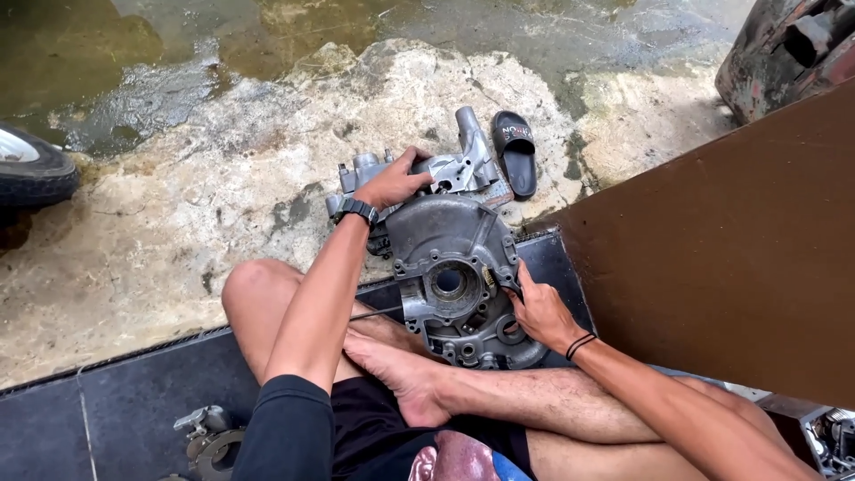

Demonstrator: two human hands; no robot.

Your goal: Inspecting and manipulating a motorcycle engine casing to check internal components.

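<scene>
A person sits cross-legged on a dark tiled floor point(134, 401) at the edge of rough, pale, wet ground, working on a grey metal engine casing point(454, 267) that lies in the middle of the frame, just beyond the bare foot point(401, 374).

The left hand point(392, 183) reaches to the upper end of the casing and is clamped over its top edge, fingers curled around the metal, steadying it. A black wristwatch point(356, 210) sits on that wrist. The right hand point(539, 312) is at the casing's right rim, fingers pinched together on something small and dark against the edge; what it is, a tool or a fastener, is too small to tell. A black band point(580, 345) circles that wrist.

The casing looks bare and open: its round central bore point(450, 281) is empty, and several smaller holes around the lower part show nothing in them. As a judgement, the casing is already stripped or not yet fitted with its inner parts, and work on the right rim is still under way. A thin dark rod point(374, 313) pokes out from the casing's left side, over the shin.

A black slide sandal point(515, 151) lies just above the casing. A tyre point(31, 169) shows at the left edge, a brown board point(712, 258) fills the right, and loose metal parts point(209, 441) lie at the lower left.
</scene>
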